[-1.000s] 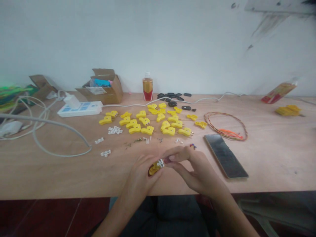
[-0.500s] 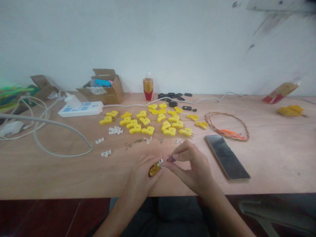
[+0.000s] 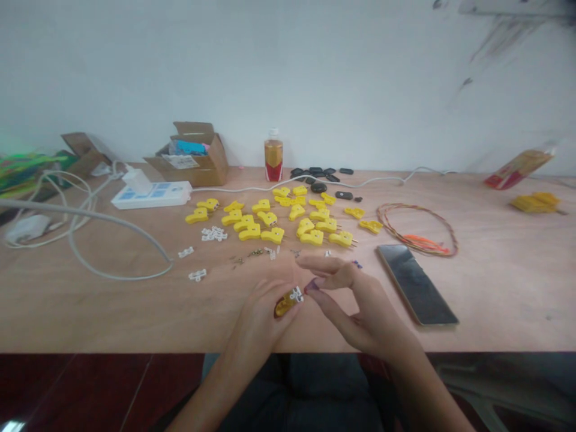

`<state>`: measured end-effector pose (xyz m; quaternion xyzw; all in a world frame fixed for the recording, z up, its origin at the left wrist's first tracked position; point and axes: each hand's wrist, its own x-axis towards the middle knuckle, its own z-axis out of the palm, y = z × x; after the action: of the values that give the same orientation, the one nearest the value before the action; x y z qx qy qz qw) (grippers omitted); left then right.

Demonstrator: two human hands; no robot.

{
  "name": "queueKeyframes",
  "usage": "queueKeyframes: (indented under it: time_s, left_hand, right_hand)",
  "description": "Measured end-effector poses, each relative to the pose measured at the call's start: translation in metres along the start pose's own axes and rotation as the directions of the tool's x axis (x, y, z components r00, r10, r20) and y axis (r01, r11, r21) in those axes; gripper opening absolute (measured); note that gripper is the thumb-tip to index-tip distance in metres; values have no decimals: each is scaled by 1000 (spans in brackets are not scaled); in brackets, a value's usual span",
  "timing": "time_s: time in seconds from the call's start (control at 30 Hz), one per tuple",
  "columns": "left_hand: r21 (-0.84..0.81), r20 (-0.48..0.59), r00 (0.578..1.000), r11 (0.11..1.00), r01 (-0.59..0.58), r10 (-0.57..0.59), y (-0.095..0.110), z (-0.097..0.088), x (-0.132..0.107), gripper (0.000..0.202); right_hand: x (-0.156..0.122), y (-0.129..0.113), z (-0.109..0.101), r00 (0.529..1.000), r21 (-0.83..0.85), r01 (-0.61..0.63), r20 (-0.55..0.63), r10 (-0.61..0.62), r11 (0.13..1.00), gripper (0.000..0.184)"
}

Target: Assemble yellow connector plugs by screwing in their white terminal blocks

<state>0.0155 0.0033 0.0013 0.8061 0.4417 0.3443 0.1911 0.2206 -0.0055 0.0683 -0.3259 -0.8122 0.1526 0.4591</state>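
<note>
Left hand holds a yellow plug; right hand's grip narrow; cardboard box holds perhaps blue packets.

The left hand holds a yellow plug, right fingers beside its white clip.

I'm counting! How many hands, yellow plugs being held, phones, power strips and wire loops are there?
Hands: 2 (left hand, right hand)
Yellow plug being held: 1
Phone: 1
Power strip: 1
Wire loop: 1
Total: 6
</note>
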Motion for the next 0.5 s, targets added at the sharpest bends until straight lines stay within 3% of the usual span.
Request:
queueKeyframes:
  time_s: [0.07, 0.2, 0.37, 0.43, 0.5]
  left_hand:
    - [8, 2, 1000, 1000, 0, 0, 0, 0, 0, 29]
    - [25, 3, 1000, 1000, 11, -11, 1, -1, 0, 27]
    - [4, -3, 1000, 1000, 5, -5, 2, -1, 0, 22]
    - [7, -8, 1000, 1000, 10, -10, 1, -1, 0, 25]
    - [11, -10, 1000, 1000, 12, -11, 0, 0, 0, 26]
  right_hand:
    - [1, 0, -1, 1000, 38, 1, -4, -1, 999, 22]
    - [3, 1, -1, 983, -9, 71, -168, -71, 997, 28]
    - [2, -3, -7, 998, 5, -28, 61, 28, 1000, 20]
    - [2, -3, -5, 999, 30, -34, 30, 33, 999, 19]
    - [2, -1, -1, 996, 20, 16, -88, -15, 1000, 21]
